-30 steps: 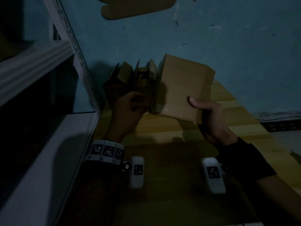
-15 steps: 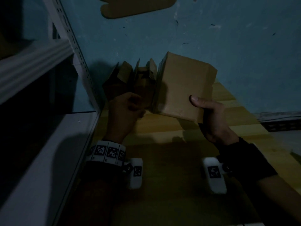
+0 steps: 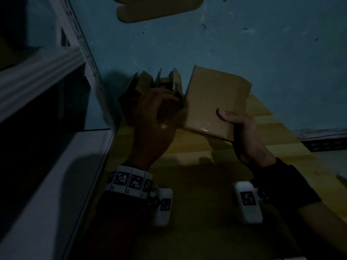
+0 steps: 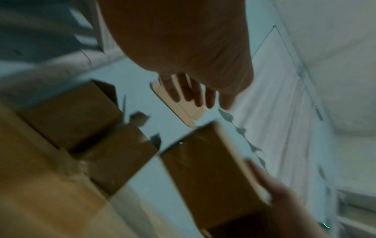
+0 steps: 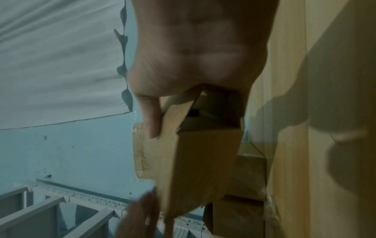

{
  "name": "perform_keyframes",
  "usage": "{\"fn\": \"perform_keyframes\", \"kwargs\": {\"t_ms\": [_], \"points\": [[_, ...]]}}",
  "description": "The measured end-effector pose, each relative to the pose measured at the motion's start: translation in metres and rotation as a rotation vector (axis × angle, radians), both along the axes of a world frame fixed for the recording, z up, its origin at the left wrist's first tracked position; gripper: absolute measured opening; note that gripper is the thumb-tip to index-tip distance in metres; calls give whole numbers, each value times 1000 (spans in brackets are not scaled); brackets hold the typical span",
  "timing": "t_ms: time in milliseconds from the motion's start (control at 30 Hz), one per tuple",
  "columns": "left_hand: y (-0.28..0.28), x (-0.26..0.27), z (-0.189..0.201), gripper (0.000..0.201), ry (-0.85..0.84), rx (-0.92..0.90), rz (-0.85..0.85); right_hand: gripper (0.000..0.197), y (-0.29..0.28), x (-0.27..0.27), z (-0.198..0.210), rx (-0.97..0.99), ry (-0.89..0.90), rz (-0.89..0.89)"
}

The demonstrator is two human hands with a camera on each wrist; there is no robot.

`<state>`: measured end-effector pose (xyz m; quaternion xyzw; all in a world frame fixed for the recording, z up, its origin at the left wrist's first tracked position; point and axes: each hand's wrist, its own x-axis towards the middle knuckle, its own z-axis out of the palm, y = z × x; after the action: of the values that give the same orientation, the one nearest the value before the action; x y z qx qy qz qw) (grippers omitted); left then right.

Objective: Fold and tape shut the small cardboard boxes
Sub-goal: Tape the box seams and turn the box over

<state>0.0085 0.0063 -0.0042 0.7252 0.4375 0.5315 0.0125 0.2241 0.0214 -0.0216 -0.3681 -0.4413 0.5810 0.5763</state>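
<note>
Head view shows the cardboard box point(image 3: 216, 102) held above the wooden counter point(image 3: 266, 128), the right hand point(image 3: 242, 128) pinching its near corner, thumb on the top face. Over the last second the left hand point(image 3: 155, 121) has shifted toward the box's left end, probably to fold a flap. Its fingers are blurred; I cannot tell their grip. Other boxes point(image 3: 159, 81) behind are half hidden.

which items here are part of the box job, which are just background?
Job:
held cardboard box
right hand gripping it
left hand, beside the box
open boxes by the wall

Background:
white shelf frame
cardboard piece on wall
wooden tabletop
</note>
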Motion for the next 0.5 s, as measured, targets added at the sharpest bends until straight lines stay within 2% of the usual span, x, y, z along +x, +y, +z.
{"fn": "perform_keyframes", "kwargs": {"t_ms": [100,233,367,500], "points": [[-5,10,-6,39,149,-3,-23,51,3,-2,-4,-45,-107,-58],[1,12,-16,35,201,-41,-38,54,5,-3,-6,-130,-155,-99],[1,16,-18,23,202,41,-61,58,3,-7,-8,-150,-196,-130],[3,14,-19,17,164,43,-75,61,0,-10,-8,-169,-188,-156]]}}
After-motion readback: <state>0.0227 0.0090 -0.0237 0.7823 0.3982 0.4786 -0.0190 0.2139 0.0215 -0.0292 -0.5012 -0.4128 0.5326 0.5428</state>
